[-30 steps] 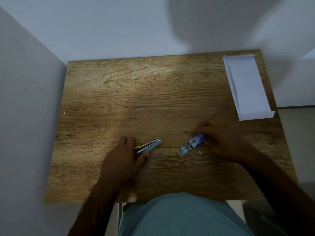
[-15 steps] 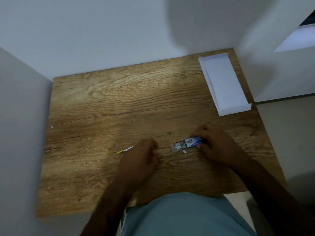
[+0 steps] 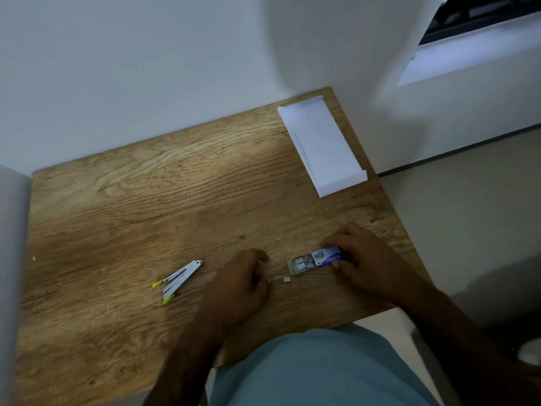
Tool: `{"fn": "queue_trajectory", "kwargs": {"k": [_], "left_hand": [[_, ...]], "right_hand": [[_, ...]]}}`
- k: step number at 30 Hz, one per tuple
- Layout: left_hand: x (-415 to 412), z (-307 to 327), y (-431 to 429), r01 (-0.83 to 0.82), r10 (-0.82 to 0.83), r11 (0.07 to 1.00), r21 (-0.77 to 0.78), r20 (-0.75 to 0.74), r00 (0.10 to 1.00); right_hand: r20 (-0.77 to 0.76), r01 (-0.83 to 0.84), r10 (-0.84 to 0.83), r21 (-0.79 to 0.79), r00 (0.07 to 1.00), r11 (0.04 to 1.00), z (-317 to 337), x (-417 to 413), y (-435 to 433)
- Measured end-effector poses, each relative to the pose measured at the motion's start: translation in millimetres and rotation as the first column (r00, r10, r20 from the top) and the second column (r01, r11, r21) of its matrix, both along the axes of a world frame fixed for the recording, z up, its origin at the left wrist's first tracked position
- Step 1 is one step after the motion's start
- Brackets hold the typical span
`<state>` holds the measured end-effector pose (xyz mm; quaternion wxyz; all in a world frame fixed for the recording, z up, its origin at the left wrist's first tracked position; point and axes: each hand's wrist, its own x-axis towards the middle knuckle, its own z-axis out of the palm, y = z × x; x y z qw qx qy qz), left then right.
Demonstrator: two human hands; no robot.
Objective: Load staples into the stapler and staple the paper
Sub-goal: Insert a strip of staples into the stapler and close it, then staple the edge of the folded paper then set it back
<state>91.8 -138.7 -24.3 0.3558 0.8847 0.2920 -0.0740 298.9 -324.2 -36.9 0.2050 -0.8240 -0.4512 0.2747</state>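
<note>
A small silver stapler (image 3: 179,279) with yellow ends lies swung apart on the wooden table (image 3: 146,206), left of my hands. My left hand (image 3: 241,284) rests curled on the table between the stapler and the staple box, touching neither. The blue-and-white staple box (image 3: 314,260) lies with its tray slid out, staple strips showing inside. My right hand (image 3: 361,263) grips the box's blue sleeve end. One loose bit of staples (image 3: 287,279) lies just in front of the tray. Folded white paper (image 3: 320,145) lies at the table's far right corner.
White walls close in the table at the back and on the left. A window sill (image 3: 468,51) shows at the upper right. The table's right edge drops to a pale floor (image 3: 468,215). My lap in blue cloth (image 3: 316,373) meets the near edge.
My left hand has let go of the stapler and moved right toward the staple box. The stapler now lies alone and swung apart. The camera has swung to the right.
</note>
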Motion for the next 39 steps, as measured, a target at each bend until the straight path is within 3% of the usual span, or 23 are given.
{"fn": "queue_trajectory", "kwargs": {"k": [4, 8, 14, 16, 20, 23, 26, 30, 35, 39], "left_hand": [[2.5, 1.4, -9.3, -0.007, 0.007, 1.0, 0.008, 0.003, 1.0], [-5.8, 4.5, -15.1, -0.083, 0.083, 0.997, -0.006, 0.015, 0.996], [-26.4, 8.2, -24.7, -0.133, 0.133, 0.991, 0.023, 0.019, 0.991], [-31.6, 8.0, -27.2, -0.135, 0.135, 0.99, 0.027, 0.027, 0.991], [-35.5, 8.9, -31.6, -0.172, 0.171, 0.985, 0.008, 0.052, 0.984], [-28.5, 10.7, -30.0, -0.139, 0.139, 0.99, -0.007, 0.05, 0.989], [-14.2, 12.7, -26.4, -0.079, 0.079, 0.997, 0.0, 0.061, 0.995], [0.2, 15.0, -21.5, -0.085, 0.082, 0.996, 0.029, 0.095, 0.992], [-11.9, 16.7, -15.3, -0.116, 0.113, 0.993, 0.03, 0.077, 0.991], [-26.3, 17.1, -15.2, -0.169, 0.168, 0.985, 0.028, 0.051, 0.985]], "right_hand": [[0.112, -0.001, -0.011, 0.105, 0.994, 0.994, 9.4, -11.3, 0.9], [0.181, -0.23, 0.197, 0.181, 0.963, 0.956, 16.8, -42.1, 20.0], [0.303, -0.376, 0.335, 0.089, 0.892, 0.922, 6.2, -66.7, 37.8], [0.292, -0.361, 0.32, 0.097, 0.901, 0.928, 4.1, -64.6, 37.8], [0.231, -0.164, 0.127, 0.152, 0.965, 0.975, 7.1, -27.8, 41.1], [0.338, -0.022, -0.034, 0.161, 0.941, 0.987, 10.9, 22.5, 45.4], [0.3, 0.163, -0.22, 0.204, 0.928, 0.965, 16.3, 63.7, 47.5], [0.34, 0.117, -0.131, 0.063, 0.931, 0.991, 11.4, 79.7, 49.9], [0.429, 0.005, -0.015, 0.024, 0.903, 1.0, -0.1, 56.0, 54.2], [0.358, -0.088, 0.075, 0.021, 0.931, 0.996, -6.8, 34.2, 74.5]]}}
